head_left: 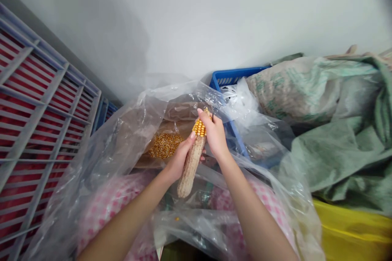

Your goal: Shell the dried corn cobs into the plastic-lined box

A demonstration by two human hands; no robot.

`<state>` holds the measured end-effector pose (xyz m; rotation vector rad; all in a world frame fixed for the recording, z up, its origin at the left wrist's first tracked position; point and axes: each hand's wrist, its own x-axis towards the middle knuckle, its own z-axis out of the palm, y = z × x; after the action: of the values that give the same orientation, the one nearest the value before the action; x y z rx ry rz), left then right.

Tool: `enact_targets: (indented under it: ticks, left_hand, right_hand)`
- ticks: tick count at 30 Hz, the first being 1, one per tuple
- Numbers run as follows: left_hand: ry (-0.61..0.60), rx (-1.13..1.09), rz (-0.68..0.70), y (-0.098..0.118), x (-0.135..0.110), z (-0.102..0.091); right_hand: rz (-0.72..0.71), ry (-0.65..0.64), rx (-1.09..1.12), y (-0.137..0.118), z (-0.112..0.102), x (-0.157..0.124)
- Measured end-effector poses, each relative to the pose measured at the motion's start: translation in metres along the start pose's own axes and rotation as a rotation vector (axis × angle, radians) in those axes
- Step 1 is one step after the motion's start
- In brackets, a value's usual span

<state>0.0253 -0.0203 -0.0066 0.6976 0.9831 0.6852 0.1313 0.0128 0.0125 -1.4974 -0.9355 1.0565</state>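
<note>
Both hands hold one corn cob (190, 167) over a clear plastic bag (128, 130). Most of the cob is bare and pale; yellow kernels remain only at its top end. My left hand (177, 161) is wrapped round the cob's middle, thumb up along it. My right hand (216, 136) is closed over the kernel-covered tip. A heap of loose yellow kernels (165, 145) lies in a brown cardboard box (180, 112) under the plastic, just beyond the hands. A single kernel (177, 219) lies on the plastic lower down.
A grey crate wall with red behind it (39, 118) stands at the left. A blue plastic crate (229, 78) sits behind the bag. Greenish woven sacks (330, 130) pile up at the right, with a yellow sack (355, 232) below. Pink checked cloth (107, 208) shows under the plastic.
</note>
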Motion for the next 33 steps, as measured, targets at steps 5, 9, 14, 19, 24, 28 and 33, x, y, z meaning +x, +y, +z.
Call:
enact_targets:
  ticks: [5,9,14,19,24,28,33]
  left_hand:
    - [0.125,0.061,0.075,-0.002,0.004,0.001]
    - [0.133,-0.022,0.084,-0.008,0.004,0.003]
    - [0.138,-0.011,0.022,-0.005,0.004,-0.001]
    - [0.171,-0.067,-0.066,0.009,0.000,-0.001]
    - [0.199,-0.134,-0.133,0.019,-0.004,0.001]
    - [0.229,-0.176,-0.132,0.018,-0.005,0.002]
    - [0.278,-0.102,-0.058,0.012,-0.008,0.004]
  right_hand:
    - [0.011,-0.009,-0.093,-0.004,0.005,-0.003]
    - [0.015,-0.010,-0.058,-0.001,0.007,-0.001]
    - [0.022,-0.016,-0.053,0.002,0.006,0.000]
    - [-0.002,0.000,-0.161,0.004,0.011,-0.003]
    - [-0.009,0.025,-0.257,0.007,0.019,-0.007]
    - [-0.015,0.021,-0.273,0.009,0.023,-0.008]
    - [-0.015,0.001,-0.269,0.009,0.024,-0.007]
